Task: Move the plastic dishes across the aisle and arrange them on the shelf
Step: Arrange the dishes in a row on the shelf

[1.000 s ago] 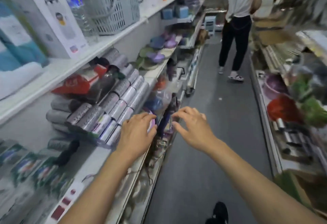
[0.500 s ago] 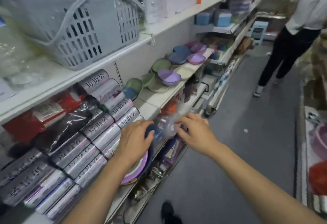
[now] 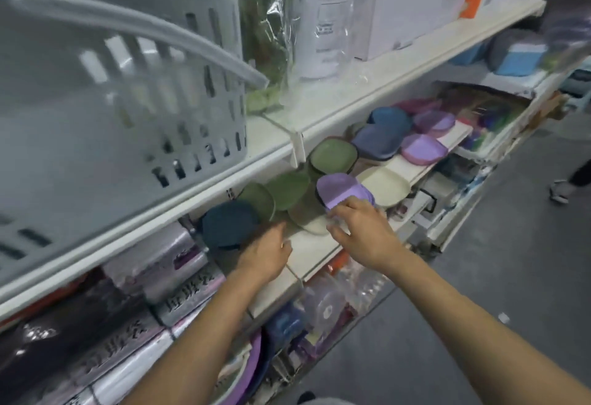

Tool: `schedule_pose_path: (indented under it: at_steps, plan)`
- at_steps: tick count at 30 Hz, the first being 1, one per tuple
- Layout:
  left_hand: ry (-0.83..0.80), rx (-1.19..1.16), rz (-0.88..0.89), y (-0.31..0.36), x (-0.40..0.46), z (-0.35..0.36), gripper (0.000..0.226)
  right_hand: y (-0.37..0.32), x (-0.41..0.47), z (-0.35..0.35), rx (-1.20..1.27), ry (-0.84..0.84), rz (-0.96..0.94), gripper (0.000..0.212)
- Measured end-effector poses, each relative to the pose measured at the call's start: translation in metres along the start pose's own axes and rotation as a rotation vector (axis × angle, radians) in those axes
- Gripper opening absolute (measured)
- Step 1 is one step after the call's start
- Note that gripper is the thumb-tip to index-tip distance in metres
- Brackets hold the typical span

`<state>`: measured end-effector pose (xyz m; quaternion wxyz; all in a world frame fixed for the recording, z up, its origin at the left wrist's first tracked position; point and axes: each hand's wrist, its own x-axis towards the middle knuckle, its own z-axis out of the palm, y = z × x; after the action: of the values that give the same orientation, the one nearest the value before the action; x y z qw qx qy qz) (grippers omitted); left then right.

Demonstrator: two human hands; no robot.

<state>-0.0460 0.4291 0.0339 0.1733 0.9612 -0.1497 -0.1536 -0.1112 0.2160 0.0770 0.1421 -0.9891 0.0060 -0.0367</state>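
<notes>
Half a second on from hovering at the shelf edge, the right hand (image 3: 361, 232) now pinches the lilac rounded plastic dish (image 3: 340, 192) on the white middle shelf (image 3: 316, 251), while the left hand (image 3: 267, 252), seemingly loose-fingered, touches the dark teal dish (image 3: 228, 224), so arranging has begun.

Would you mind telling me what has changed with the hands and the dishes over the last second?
Both hands rose from the lower shelf edge to the dish shelf. The right hand now has its fingers on the purple dish; the left hand reaches beside the dark blue dish, and whether it touches it is unclear. The green dishes and grey basket kept their places on the shelves.
</notes>
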Motion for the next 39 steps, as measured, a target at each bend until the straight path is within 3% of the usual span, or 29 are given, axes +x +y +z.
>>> schedule_pose_path:
  at_steps: [3, 7, 10, 14, 16, 18, 23, 24, 28, 33, 37, 39]
  plan:
    - [0.06, 0.02, -0.134, -0.007, 0.035, 0.011, 0.054, 0.012, 0.051, 0.007, -0.105, -0.05, -0.094, 0.032]
    - [0.236, 0.11, -0.303, -0.007, 0.081, 0.019, 0.042, 0.02, 0.108, 0.033, -0.373, -0.097, -0.307, 0.033]
    - [0.303, 0.153, -0.383, -0.01, 0.104, 0.032, 0.037, 0.022, 0.141, 0.066, -0.382, -0.108, -0.418, 0.046]
    - [0.442, 0.143, -0.456, 0.0, 0.1, 0.03, 0.023, 0.011, 0.169, 0.093, -0.499, -0.158, -0.499, 0.014]
    - [0.516, 0.07, -0.443, 0.004, 0.09, 0.026, 0.017, 0.017, 0.178, 0.1, -0.514, -0.21, -0.591, 0.029]
    - [0.6, -0.006, -0.432, 0.011, 0.079, 0.022, 0.013, 0.026, 0.186, 0.098, -0.489, -0.183, -0.673, 0.037]
    - [0.798, -0.145, -0.442, 0.041, 0.057, 0.015, 0.013, 0.042, 0.188, 0.055, -0.45, -0.021, -0.636, 0.024]
    - [0.821, -0.132, -0.438, 0.044, 0.055, 0.016, 0.013, 0.046, 0.188, 0.049, -0.436, -0.017, -0.628, 0.032]
    - [0.895, 0.002, -0.375, 0.064, 0.036, 0.012, 0.008, 0.062, 0.187, 0.029, -0.264, 0.042, -0.667, 0.036]
    - [0.833, 0.248, -0.402, 0.08, 0.012, 0.01, 0.027, 0.075, 0.166, 0.019, -0.14, 0.123, -0.727, 0.031]
    - [0.911, 0.353, -0.376, 0.086, -0.014, 0.018, 0.011, 0.074, 0.14, 0.018, -0.109, 0.017, -0.668, 0.019]
    - [0.925, 0.387, -0.349, 0.086, -0.034, 0.02, 0.007, 0.069, 0.121, 0.019, 0.031, 0.114, -0.692, 0.01]
